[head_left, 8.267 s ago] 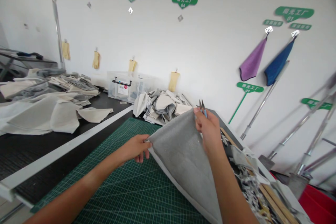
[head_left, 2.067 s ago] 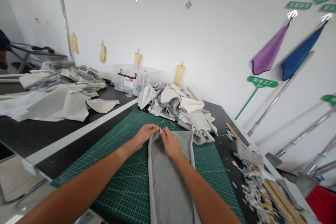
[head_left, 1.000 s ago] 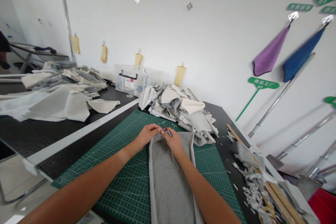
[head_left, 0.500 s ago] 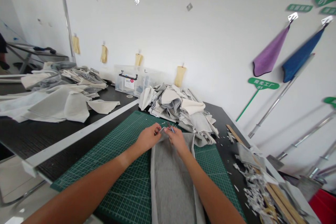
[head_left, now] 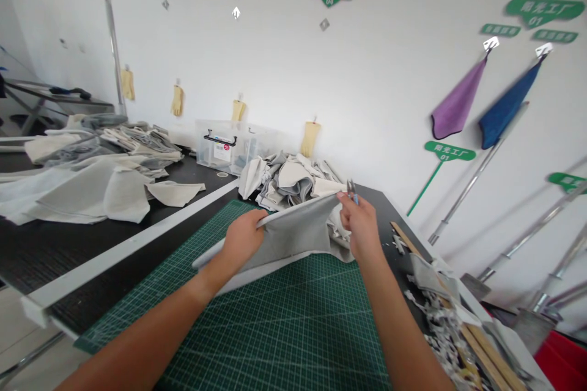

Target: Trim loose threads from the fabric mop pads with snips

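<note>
A grey fabric piece [head_left: 293, 232] with pale edges is stretched sideways above the green cutting mat [head_left: 293, 317]. My left hand [head_left: 247, 235] is closed on its upper edge, left of the middle. My right hand [head_left: 360, 223] pinches the upper right corner of the cloth. Small thread snips [head_left: 352, 191] with a blue part also sit in my right hand, metal tips pointing up. The right end of the cloth hangs down in folds beside my right wrist. Its left end passes behind my left forearm.
Behind the mat lies a heap of grey and cream cloth [head_left: 298, 177], next to a clear plastic box [head_left: 215, 149]. More cloth pieces [head_left: 110, 189] cover the table's left side beyond a white strip [head_left: 137, 244]. White scraps [head_left: 443, 330] and wooden strips [head_left: 486, 354] lie at the right edge.
The cloth was lying lengthwise down the mat with both hands together at its far end. Now it is lifted and turned sideways, and my hands have moved apart.
</note>
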Action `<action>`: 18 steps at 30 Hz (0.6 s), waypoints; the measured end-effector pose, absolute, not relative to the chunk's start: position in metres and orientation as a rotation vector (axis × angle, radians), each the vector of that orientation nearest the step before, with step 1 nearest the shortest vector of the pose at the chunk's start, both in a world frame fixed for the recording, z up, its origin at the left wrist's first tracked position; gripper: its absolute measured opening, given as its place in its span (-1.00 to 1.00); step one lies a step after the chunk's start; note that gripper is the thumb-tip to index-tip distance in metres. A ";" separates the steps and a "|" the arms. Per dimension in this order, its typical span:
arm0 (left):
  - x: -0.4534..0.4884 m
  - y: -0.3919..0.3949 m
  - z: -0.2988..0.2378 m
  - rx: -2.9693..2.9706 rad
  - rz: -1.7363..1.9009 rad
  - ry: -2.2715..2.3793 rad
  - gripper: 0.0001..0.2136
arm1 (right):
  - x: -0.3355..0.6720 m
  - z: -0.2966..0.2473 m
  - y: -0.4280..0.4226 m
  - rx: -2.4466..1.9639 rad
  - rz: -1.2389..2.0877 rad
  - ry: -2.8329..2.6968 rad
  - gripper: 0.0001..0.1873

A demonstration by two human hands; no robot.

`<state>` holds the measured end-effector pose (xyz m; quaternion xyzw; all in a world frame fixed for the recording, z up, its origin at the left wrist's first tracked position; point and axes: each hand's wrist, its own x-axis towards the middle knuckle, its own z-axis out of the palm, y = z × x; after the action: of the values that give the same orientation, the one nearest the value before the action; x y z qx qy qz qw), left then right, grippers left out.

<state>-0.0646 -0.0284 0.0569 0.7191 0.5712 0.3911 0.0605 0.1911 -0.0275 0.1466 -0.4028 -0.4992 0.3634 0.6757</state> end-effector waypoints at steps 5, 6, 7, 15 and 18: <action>-0.086 -0.025 0.080 2.158 1.316 1.589 -0.71 | 0.224 0.194 -0.064 -0.820 0.697 -1.080 -0.65; -0.089 -0.024 0.083 2.107 1.345 1.505 -0.72 | 0.230 0.202 -0.072 -0.822 0.673 -1.092 -0.66; -0.092 -0.023 0.086 2.045 1.365 1.418 -0.73 | 0.236 0.209 -0.081 -0.834 0.654 -1.110 -0.68; -0.125 -0.038 0.111 1.690 0.909 1.046 -0.60 | 0.295 0.231 -0.138 -1.219 0.588 -1.384 -0.64; -0.135 -0.044 0.114 1.671 0.714 1.018 -0.65 | 0.326 0.221 -0.145 -1.455 0.711 -1.513 -0.64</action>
<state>-0.1354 -0.0442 0.1143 0.6924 0.4220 0.2957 0.5050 0.3264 -0.1451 0.2211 -0.5876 -0.6110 0.2869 0.4463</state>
